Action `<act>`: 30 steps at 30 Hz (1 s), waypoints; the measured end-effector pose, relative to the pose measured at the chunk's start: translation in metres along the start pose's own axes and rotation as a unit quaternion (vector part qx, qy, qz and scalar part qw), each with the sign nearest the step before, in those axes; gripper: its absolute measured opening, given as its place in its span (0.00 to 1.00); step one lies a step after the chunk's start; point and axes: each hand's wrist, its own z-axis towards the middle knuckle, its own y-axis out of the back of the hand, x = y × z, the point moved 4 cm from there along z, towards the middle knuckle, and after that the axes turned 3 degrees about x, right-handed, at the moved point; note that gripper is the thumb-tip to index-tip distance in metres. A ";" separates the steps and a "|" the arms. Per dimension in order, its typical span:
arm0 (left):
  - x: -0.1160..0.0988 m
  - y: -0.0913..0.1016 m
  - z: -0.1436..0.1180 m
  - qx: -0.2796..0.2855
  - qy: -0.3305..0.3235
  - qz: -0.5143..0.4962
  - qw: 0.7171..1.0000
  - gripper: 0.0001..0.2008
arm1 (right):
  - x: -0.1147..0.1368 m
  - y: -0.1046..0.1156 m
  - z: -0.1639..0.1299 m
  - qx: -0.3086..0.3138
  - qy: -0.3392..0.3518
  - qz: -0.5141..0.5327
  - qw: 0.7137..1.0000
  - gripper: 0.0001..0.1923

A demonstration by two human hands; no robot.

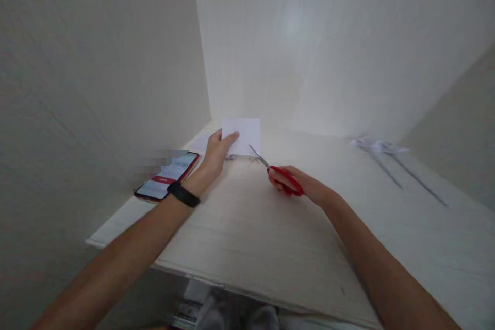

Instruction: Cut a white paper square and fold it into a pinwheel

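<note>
My left hand [218, 152] grips a small white sheet of paper [247, 131] by its left side, thumb on the near face and fingers behind. The paper stands up above the white tabletop. In my right hand [288, 180] is a pair of scissors [264, 161] with red handles, the fingers wrapped round the grips. Its blades point up and left, and the tip lies in front of the paper's lower right part. I cannot tell whether the blade tip touches the paper.
A phone [168, 175] with a lit screen lies left of my left wrist. At the right are two thin grey sticks [412, 175] with white, crumpled-looking tops [381, 146]. Pale walls [309, 51] rise behind and at the sides. The tabletop's front edge [232, 289] runs below my forearms.
</note>
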 end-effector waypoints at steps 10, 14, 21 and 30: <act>0.001 0.001 0.000 -0.006 0.000 -0.008 1.000 0.17 | 0.004 -0.001 -0.003 -0.009 -0.011 0.012 1.000 0.25; 0.001 0.002 0.000 -0.008 -0.004 -0.008 1.000 0.16 | 0.001 0.000 -0.001 -0.006 -0.010 0.015 1.000 0.25; 0.002 0.003 0.000 -0.010 -0.002 -0.007 1.000 0.16 | 0.004 -0.002 -0.002 -0.011 -0.012 0.016 1.000 0.25; 0.001 0.003 0.001 -0.009 -0.009 -0.004 1.000 0.14 | 0.000 -0.002 -0.001 -0.014 -0.027 0.016 0.999 0.26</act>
